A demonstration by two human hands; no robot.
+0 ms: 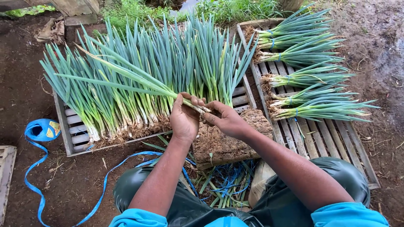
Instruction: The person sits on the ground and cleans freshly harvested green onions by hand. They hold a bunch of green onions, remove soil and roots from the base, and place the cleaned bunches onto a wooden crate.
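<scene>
Green spring onions (126,80) are held at centre frame, their long leaves fanning toward the upper left. The left hand (184,120) is clenched around the white stems just above the roots; the right hand (227,120) pinches at the root end (205,110), fingertips touching the stems, so both grips are closed on the same small handful.

Step in hand, as judged: a handful is being gathered or cleaned at the base ahead of bundling. The next move appears to call for the stems to be kept level at the root end and the grip kept firm, since the leaves are long and loose.

Surroundings are noted as follows. Loose onions are laid in a row on a slatted wooden crate (69,134) at left. Tied bundles (307,75) with blue bands lie on a second slatted pallet (328,138) at right. A soil-and-root mat (227,143) sits directly below the hands. A roll of blue strap (42,129) lies at lower left, its tail trailing across the dirt ground (25,92). Blue offcuts and leaf trimmings (223,185) are seen between the knees.

Hidden or unclear: the number of stems in the handful cannot be counted; the fingertips of the right hand are partly masked by roots; whether any strap is in hand cannot be told.
</scene>
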